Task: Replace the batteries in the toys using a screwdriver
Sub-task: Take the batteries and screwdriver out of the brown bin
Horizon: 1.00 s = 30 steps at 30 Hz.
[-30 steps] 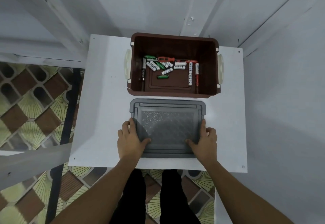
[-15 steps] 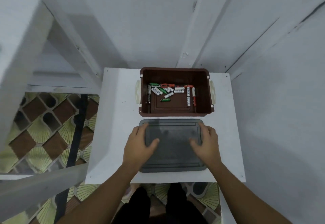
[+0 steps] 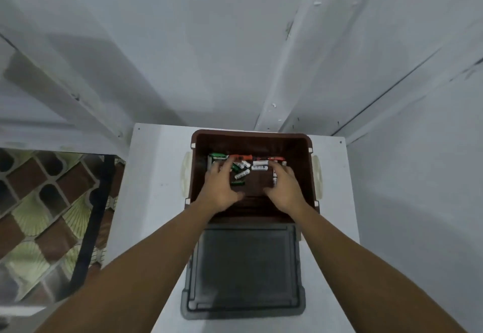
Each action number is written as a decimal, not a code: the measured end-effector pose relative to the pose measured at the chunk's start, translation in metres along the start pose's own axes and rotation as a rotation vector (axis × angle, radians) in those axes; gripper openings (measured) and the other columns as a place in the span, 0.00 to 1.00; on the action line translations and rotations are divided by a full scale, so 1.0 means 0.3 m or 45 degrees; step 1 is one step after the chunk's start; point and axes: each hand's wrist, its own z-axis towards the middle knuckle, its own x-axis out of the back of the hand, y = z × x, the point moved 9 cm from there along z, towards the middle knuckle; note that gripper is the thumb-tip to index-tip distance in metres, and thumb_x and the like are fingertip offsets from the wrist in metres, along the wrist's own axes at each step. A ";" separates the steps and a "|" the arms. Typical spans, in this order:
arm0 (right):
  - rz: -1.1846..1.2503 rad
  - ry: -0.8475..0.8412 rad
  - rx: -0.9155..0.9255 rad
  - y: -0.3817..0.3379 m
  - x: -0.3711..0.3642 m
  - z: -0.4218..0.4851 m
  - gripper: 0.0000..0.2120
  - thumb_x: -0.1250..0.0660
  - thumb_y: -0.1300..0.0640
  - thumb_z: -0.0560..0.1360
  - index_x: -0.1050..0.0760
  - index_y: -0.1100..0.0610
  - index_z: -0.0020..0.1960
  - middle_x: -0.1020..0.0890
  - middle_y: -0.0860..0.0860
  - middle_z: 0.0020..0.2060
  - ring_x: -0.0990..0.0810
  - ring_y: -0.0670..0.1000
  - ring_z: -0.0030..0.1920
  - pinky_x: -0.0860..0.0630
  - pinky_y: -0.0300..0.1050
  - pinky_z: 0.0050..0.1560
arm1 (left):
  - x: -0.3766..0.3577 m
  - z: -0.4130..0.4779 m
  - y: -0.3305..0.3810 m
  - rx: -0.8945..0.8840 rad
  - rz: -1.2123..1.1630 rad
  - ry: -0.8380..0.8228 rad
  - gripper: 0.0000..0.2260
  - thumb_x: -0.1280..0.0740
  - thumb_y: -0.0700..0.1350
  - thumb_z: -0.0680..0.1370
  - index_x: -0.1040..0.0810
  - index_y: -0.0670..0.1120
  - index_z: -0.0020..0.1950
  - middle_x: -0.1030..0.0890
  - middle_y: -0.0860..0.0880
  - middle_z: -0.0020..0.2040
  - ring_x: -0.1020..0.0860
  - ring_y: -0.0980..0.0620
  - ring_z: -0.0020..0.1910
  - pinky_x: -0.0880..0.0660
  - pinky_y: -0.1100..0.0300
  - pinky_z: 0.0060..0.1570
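Head view: batteries (image 3: 241,174) between left hand (image 3: 222,189) and right hand (image 3: 283,189)

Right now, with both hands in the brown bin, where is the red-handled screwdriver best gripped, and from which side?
Pinch the red-handled screwdriver across its handle, fingers coming down from above: it lies flat along the brown bin's far wall, which blocks that side. Loose batteries crowd its near side. The left hand is nearest.
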 end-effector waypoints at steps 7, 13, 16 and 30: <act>-0.119 -0.038 -0.128 0.087 -0.069 0.196 0.39 0.34 0.66 0.73 0.46 0.49 0.79 0.46 0.57 0.76 0.42 0.63 0.73 0.41 0.53 0.74 | -0.060 0.151 -0.055 0.122 0.031 0.178 0.40 0.23 0.44 0.67 0.41 0.44 0.73 0.43 0.40 0.72 0.43 0.37 0.71 0.44 0.50 0.71; -0.070 0.020 0.042 0.054 -0.082 0.208 0.34 0.32 0.68 0.68 0.33 0.52 0.72 0.37 0.56 0.70 0.36 0.60 0.70 0.37 0.48 0.72 | -0.056 0.171 -0.054 0.126 -0.021 0.217 0.36 0.21 0.42 0.65 0.37 0.41 0.66 0.38 0.41 0.67 0.42 0.39 0.70 0.44 0.50 0.71; -0.082 0.026 0.048 0.036 -0.094 0.219 0.30 0.28 0.63 0.68 0.29 0.52 0.69 0.34 0.56 0.66 0.34 0.59 0.68 0.38 0.44 0.70 | -0.067 0.176 -0.050 0.081 -0.033 0.194 0.35 0.21 0.43 0.66 0.35 0.42 0.67 0.37 0.42 0.68 0.42 0.41 0.71 0.45 0.54 0.69; -0.281 -0.052 0.112 0.030 -0.124 0.253 0.18 0.26 0.58 0.70 0.24 0.50 0.58 0.32 0.54 0.60 0.35 0.58 0.63 0.34 0.45 0.62 | -0.085 0.196 -0.059 -0.054 0.221 0.032 0.34 0.24 0.48 0.71 0.34 0.60 0.75 0.34 0.48 0.68 0.36 0.43 0.70 0.48 0.58 0.71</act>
